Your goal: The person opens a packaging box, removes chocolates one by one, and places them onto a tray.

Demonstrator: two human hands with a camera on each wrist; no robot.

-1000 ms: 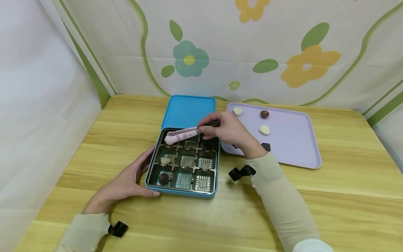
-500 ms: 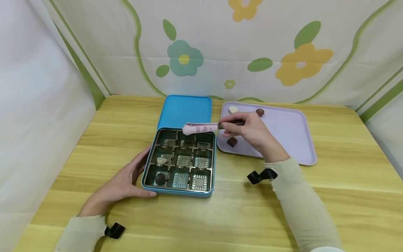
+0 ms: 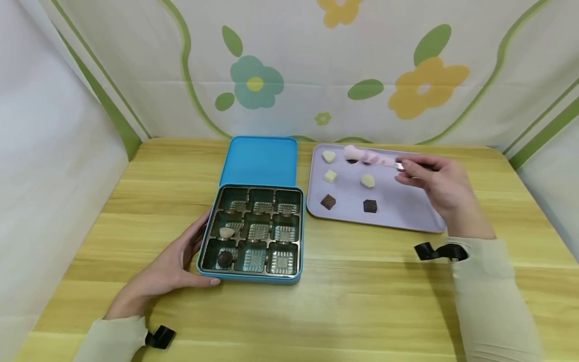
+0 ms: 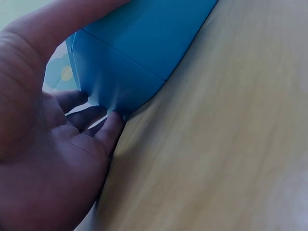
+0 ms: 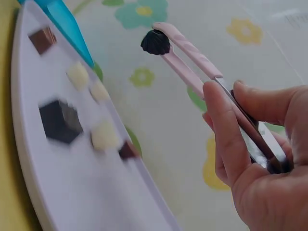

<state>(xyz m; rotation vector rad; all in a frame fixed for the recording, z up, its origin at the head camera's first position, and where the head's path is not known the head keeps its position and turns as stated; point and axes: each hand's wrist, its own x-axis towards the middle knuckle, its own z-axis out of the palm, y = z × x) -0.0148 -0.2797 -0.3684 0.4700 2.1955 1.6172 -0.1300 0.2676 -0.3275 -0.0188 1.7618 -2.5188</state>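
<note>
We steady the blue tin [image 3: 251, 274] with our left hand [image 3: 169, 269], fingers relaxed against its near corner, while our right hand [image 3: 441, 186] pinches a pair of pink tongs [image 3: 371, 157] whose tips are pressed on a dark round chocolate [image 5: 155, 42], held in the air above the far side of the lilac tray [image 3: 413, 213]. The hold looks slight: only the tong tips clamp the piece, so any easing of the squeeze could drop it onto the tray. Below and to the left of the tips lie two dark squares [image 3: 327, 202] and three pale pieces [image 3: 367, 180]. Farther left, the tin's tray holds a pale chocolate [image 3: 226, 232] and a dark one [image 3: 224, 258]; its raised lid [image 3: 260, 161] stands between the tongs and the far compartments.
</note>
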